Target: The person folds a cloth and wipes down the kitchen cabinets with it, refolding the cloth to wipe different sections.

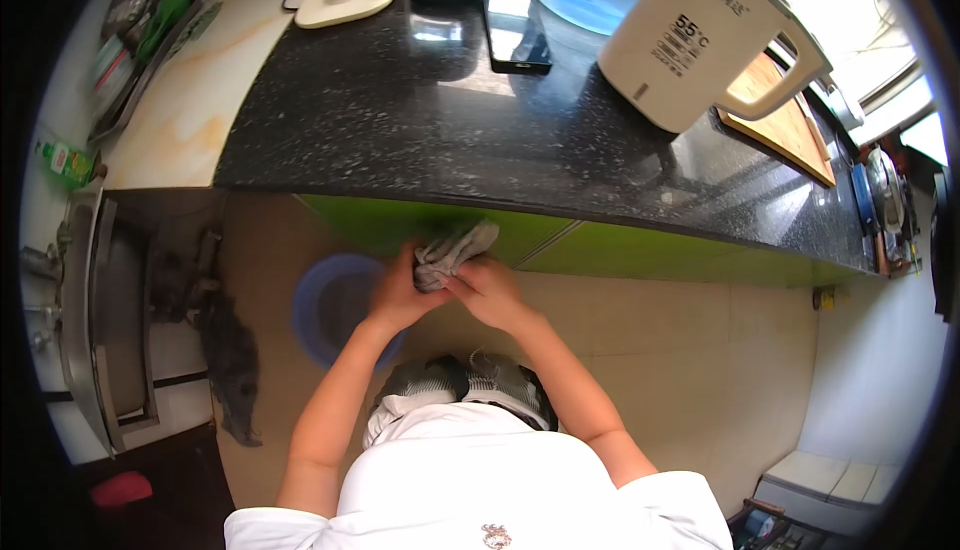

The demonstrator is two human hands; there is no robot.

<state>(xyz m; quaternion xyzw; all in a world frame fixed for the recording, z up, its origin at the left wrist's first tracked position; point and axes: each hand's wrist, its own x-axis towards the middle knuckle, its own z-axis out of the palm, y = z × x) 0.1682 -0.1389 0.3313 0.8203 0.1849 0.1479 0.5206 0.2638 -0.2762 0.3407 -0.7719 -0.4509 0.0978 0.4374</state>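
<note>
1. Locate the grey cloth [462, 248] first: up in the air, bunched between left fingers [405, 262] and right fingers [482, 272], with a loose end poking out beyond the right fingers toward the green cabinet front [530, 235].
2. Read the grip: left fingers curled about the left side of the bundle, right fingers pinching the near, right side. Cannot tell the exact placing of the tips behind the folds.
3. Gather that loose end in under the right fingers before any squeezing or refolding — probably the likeliest part to slip free.
4. Press evenly from both sides, with wrists close together as now; better, most likely, to turn the bundle in small bites than to twist hard in one go.
5. Cannot tell wet from dry here. In case of drips, work farther left of the present finger position, over the blue basin [302, 310], low down and to the left of the left fingers.
6. Mind the edge of the dark surface [400, 140], just beyond the fingers: allow room for the knuckles. Leave the phone [515, 35] and the kettle [680, 40] alone — both well beyond reach of the fingers at this posture.
</note>
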